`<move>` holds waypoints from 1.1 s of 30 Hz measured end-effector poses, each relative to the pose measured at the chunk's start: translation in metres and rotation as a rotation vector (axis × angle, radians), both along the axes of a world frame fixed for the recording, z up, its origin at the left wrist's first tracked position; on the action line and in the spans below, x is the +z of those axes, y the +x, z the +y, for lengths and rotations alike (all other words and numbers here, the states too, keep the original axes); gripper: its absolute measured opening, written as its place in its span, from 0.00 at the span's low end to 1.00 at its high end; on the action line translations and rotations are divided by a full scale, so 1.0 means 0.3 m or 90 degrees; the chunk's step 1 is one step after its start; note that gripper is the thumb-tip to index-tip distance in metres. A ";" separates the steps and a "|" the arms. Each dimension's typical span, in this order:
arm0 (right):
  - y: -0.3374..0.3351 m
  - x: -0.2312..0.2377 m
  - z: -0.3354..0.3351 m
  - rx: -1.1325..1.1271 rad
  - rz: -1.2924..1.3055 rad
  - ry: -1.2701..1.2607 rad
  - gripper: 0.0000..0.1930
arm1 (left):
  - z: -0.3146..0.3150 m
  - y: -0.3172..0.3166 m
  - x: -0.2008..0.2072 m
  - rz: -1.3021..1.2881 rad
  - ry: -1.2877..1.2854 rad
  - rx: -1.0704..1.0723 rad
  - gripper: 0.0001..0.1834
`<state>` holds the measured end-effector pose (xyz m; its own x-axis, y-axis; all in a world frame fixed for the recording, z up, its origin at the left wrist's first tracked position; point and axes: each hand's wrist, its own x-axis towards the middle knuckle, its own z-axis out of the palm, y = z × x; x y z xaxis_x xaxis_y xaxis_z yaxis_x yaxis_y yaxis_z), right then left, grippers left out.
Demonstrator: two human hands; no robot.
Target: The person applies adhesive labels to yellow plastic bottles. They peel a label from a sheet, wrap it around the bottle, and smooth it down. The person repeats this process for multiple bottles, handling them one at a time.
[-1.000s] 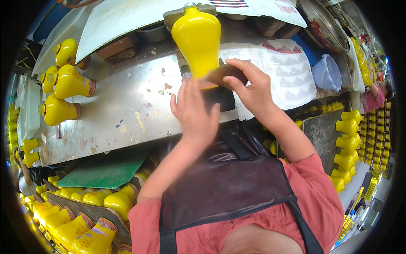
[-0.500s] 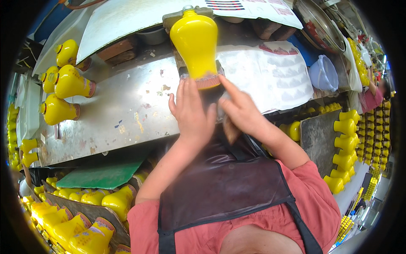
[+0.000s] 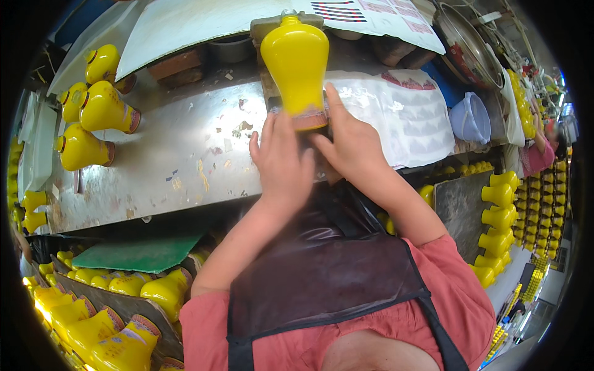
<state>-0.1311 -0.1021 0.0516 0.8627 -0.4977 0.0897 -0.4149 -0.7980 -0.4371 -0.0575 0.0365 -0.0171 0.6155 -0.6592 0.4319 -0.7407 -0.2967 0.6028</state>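
A glossy yellow vase [image 3: 294, 62] lies on its side, its narrow neck toward the far side and a patterned reddish band around its foot end. It rests on a dark stand [image 3: 266, 26] whose far end shows behind the neck. Stretched out, the fingers of my left hand [image 3: 283, 164] reach the left part of the banded foot, slightly blurred. At the vase's right side, my right hand [image 3: 357, 147] is open, index finger pointing up along the wall and thumb apart under the foot. Whether each fingertip presses on the vase I cannot tell.
Several yellow vases [image 3: 102, 108] lie at the metal bench's left end. Right of the stand is a printed white sheet [image 3: 414, 123], then a pale blue bucket [image 3: 471, 117]. More vases [image 3: 167, 294] crowd boards below left; others [image 3: 500, 216] line a board at right.
My right hand has moved up from the foot's lower corner to the vase's right side. My left hand stays near the foot. The whole view has shifted slightly.
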 end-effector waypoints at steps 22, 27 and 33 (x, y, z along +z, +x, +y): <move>0.067 0.003 -0.012 0.017 0.002 0.128 0.50 | -0.030 0.045 0.055 0.300 -0.147 0.024 0.35; 0.069 -0.015 -0.035 0.039 -0.014 0.170 0.54 | -0.048 0.095 0.071 0.395 -0.164 -0.033 0.26; 0.064 -0.002 -0.059 0.067 -0.039 0.169 0.54 | -0.069 0.097 0.063 0.270 -0.082 0.035 0.22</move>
